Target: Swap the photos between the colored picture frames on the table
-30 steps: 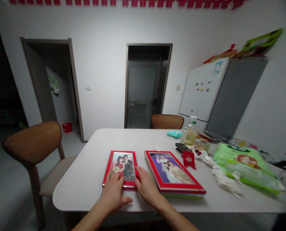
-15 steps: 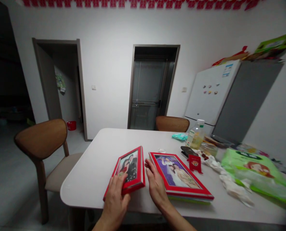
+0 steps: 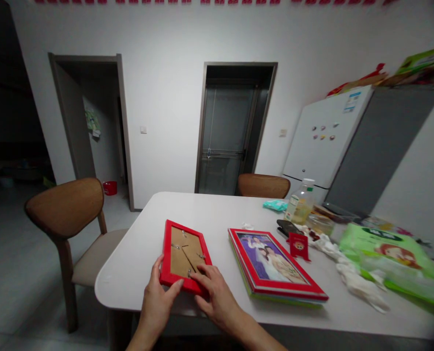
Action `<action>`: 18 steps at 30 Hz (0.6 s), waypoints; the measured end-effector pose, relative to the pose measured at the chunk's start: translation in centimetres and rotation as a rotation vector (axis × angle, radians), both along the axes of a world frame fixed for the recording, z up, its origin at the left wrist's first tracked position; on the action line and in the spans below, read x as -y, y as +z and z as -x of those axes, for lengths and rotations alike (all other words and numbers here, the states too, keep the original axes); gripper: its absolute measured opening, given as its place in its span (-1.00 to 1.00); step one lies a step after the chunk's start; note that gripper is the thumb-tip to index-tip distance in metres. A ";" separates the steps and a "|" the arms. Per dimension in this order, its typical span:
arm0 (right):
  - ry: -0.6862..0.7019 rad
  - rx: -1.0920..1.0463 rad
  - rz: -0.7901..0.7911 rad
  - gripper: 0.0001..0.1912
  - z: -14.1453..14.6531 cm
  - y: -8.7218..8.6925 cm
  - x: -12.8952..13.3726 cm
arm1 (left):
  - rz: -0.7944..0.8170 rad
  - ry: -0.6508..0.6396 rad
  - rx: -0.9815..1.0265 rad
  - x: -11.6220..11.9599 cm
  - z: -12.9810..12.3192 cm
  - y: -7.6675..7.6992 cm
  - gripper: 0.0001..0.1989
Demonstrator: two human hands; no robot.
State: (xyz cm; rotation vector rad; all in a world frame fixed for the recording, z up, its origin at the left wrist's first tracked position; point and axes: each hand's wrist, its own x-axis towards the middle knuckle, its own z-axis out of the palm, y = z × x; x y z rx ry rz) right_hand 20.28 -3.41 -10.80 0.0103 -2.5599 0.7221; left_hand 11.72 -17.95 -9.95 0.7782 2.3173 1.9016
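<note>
A small red picture frame (image 3: 167,253) is turned back side up near the table's front edge, showing its tan backing board with metal clips around it. My left hand (image 3: 156,297) grips the frame's lower left corner, thumb along the front edge. At the lower right corner, my right hand (image 3: 217,295) has its fingers on the backing by the bottom clip, with the thumb at the edge. To the right lies a larger red picture frame (image 3: 271,258) with a photo facing up, on top of a stack with a green item at the bottom.
Behind the stack are a black phone (image 3: 288,227), a red card stand (image 3: 299,246) and a plastic bottle (image 3: 299,204). Crumpled tissues (image 3: 359,282) and a green tissue pack (image 3: 388,253) lie at the right. Wooden chairs (image 3: 69,207) stand at the table's left and far side.
The small frame has been flipped from photo side up to back side up. My right hand has moved from beside the larger frame onto the small one.
</note>
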 end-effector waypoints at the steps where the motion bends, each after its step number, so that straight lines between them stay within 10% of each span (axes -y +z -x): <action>1: 0.008 0.005 -0.020 -0.56 -0.2 0.0 -0.2 | 0.032 -0.005 0.004 0.3 0.2 -0.4 -0.35; 18: 0.056 0.114 -0.081 -0.69 -2.4 0.9 -0.2 | 0.646 0.029 -0.480 1.7 -0.4 -4.5 -0.48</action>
